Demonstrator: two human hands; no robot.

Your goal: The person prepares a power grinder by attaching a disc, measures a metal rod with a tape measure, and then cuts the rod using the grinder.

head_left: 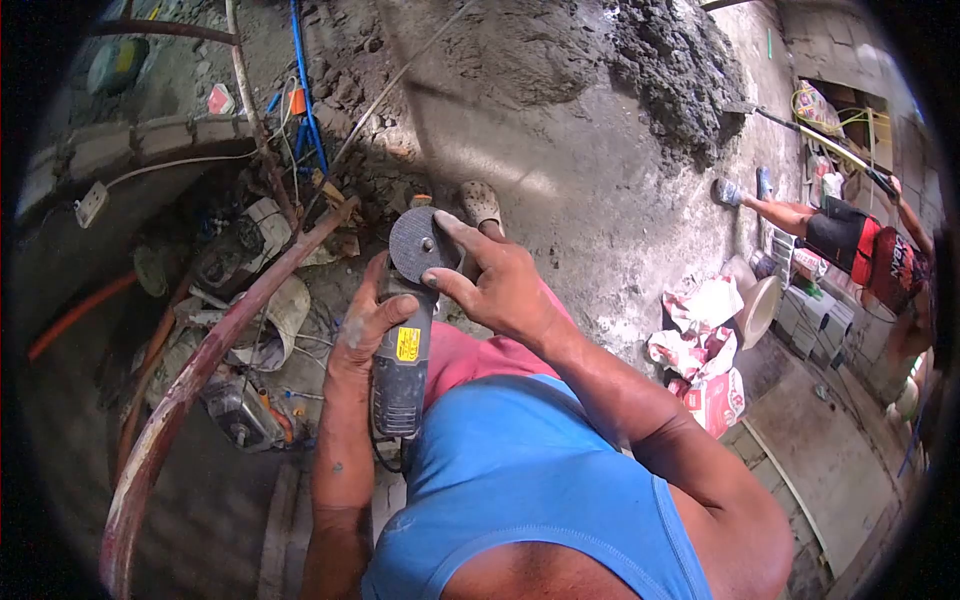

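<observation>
An angle grinder (402, 365) with a dark body and a yellow label is held upright in front of my torso. My left hand (370, 320) is wrapped around its body from the left, thumb across the front. At its top sits a round dark disc (412, 243), face up, with a metal spindle nub at its centre. My right hand (500, 275) grips the disc's right edge between thumb and fingers; the remaining fingers are partly hidden. The grinder's cord bends out below its lower end.
A reddish wooden pole (215, 360) slants along my left, beside a cluttered heap with a motor-like metal unit (240, 412). Wet cement (675, 75) is piled ahead. Crumpled red-and-white bags (700, 340) lie to the right. Another person (850, 240) holds a long-handled shovel (800, 125).
</observation>
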